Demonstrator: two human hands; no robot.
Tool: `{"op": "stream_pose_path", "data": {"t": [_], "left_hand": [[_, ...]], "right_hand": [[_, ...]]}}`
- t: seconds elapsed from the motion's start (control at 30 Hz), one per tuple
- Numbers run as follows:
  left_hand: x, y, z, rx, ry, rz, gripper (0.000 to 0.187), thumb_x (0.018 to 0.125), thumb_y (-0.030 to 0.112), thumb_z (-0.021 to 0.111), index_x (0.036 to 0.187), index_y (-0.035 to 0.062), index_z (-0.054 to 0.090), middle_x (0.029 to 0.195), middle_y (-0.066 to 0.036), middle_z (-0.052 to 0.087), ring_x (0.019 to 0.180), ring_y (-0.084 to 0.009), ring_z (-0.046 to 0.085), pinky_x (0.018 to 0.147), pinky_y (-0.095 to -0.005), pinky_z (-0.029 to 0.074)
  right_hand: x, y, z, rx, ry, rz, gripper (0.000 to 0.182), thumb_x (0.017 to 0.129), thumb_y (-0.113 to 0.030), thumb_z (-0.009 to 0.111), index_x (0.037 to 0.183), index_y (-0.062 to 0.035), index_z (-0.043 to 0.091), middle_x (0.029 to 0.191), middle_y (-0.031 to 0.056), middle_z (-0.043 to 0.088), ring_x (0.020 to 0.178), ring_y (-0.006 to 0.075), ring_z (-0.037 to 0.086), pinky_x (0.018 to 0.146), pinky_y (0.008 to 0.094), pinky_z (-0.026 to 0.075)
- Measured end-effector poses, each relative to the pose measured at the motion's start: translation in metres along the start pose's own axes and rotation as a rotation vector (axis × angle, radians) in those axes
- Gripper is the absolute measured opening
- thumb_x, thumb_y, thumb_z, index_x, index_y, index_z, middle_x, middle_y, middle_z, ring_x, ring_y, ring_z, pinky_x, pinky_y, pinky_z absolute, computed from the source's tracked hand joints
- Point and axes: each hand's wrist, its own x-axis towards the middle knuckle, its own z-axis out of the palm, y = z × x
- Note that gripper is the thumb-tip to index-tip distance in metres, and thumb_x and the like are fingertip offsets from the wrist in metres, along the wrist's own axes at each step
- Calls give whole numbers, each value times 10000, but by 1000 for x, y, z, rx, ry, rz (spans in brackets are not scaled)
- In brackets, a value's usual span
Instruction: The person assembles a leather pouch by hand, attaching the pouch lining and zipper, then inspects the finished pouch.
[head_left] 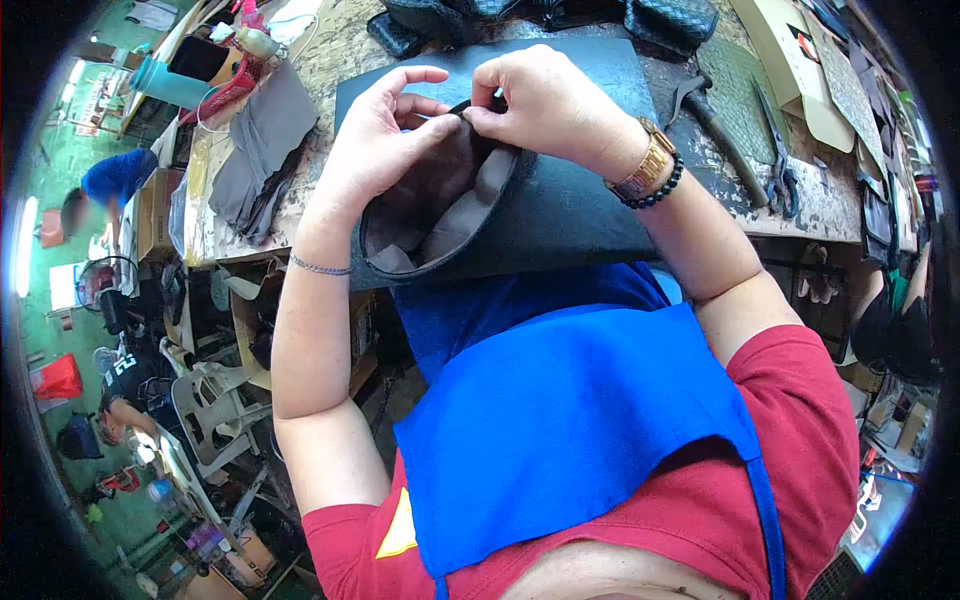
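Note:
A black bag (440, 200) with a grey-brown lining stands mouth toward me on a dark work board (590, 215). At the far side of its rim, my left hand (385, 130) pinches the edge between thumb and fingers. Close beside it my right hand (535, 100), with a gold watch and a beaded bracelet at the wrist, pinches the same rim. The fingertips of both hands nearly meet there. Whether something small is between them is too hidden to tell.
A hammer (725, 135) and scissors (782, 175) lie right of the board. Black woven pieces (670, 22) are behind it. Grey cloth (262, 150), a red basket (228, 92) and a teal bottle (170, 82) are at left. Other people sit farther left.

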Motion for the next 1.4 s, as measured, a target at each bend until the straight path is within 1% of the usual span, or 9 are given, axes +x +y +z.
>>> {"op": "stream_pose_path", "data": {"t": [0.13, 0.23, 0.33, 0.43, 0.47, 0.57, 0.8, 1.23, 1.4], "left_hand": [[0, 6, 3, 42, -9, 18, 409, 875, 37, 706, 1259, 48, 568, 929, -23, 691, 852, -63, 624, 804, -219, 500], [1, 8, 6, 52, -6, 84, 373, 885, 34, 693, 1240, 44, 579, 919, -26, 692, 849, -75, 631, 797, -230, 505], [1, 6, 9, 144, 27, 138, 348, 883, 33, 690, 1217, 40, 591, 907, -32, 692, 839, -79, 633, 780, -236, 507], [-4, 15, 10, 262, 138, 124, 363, 853, 18, 686, 1203, 44, 591, 887, -31, 686, 830, -73, 630, 762, -233, 500], [-7, 16, 7, 271, 184, 94, 358, 849, 20, 682, 1197, 39, 598, 882, -24, 684, 822, -73, 629, 757, -230, 497], [-15, 12, -1, 286, 267, 59, 309, 846, 27, 672, 1154, 27, 641, 874, -19, 688, 795, -69, 627, 740, -224, 494], [-23, 5, -7, 338, 338, 1, 207, 873, 97, 705, 1049, -11, 716, 878, -27, 714, 766, -61, 628, 723, -228, 503], [-17, -22, -20, 155, 256, 14, 168, 941, 133, 669, 972, -29, 697, 847, 4, 685, 790, -63, 597, 748, -233, 496], [-16, -11, -17, 334, 275, 70, 152, 912, 126, 683, 947, -22, 682, 796, -16, 676, 748, -55, 587, 713, -240, 491]], "right_hand": [[-3, -8, -5, 17, -19, 59, 143, 726, -173, 697, 757, -35, 681, 727, 183, 663, 723, 344, 675, 687, 411, 543], [-2, -7, -5, 7, -17, 46, 131, 735, -165, 685, 728, -35, 669, 707, 183, 652, 722, 348, 672, 681, 421, 539], [-3, -1, -4, 42, -19, 29, 154, 749, -181, 706, 807, -42, 674, 755, 179, 669, 742, 356, 671, 698, 427, 540], [-6, -3, 1, 129, 139, -94, 229, 770, -209, 732, 921, -50, 666, 827, 170, 689, 785, 359, 676, 730, 433, 541], [-9, -7, -4, 106, 114, -55, 312, 783, -228, 748, 1021, -52, 652, 907, 170, 704, 848, 358, 684, 768, 431, 544], [-9, -9, -9, 76, 5, 46, 309, 789, -222, 740, 1031, -44, 664, 922, 180, 707, 883, 355, 690, 786, 426, 547], [21, 8, 12, 119, -7, -43, 255, 832, -172, 723, 1029, -13, 692, 919, 186, 720, 863, 294, 718, 774, 364, 564], [46, 17, 19, 112, -123, -159, 194, 860, -143, 676, 1007, -22, 717, 879, 178, 718, 805, 305, 708, 755, 360, 558], [46, 15, 18, 109, -143, -160, 180, 856, -138, 670, 988, -23, 710, 881, 178, 713, 816, 319, 702, 758, 368, 558]]}}
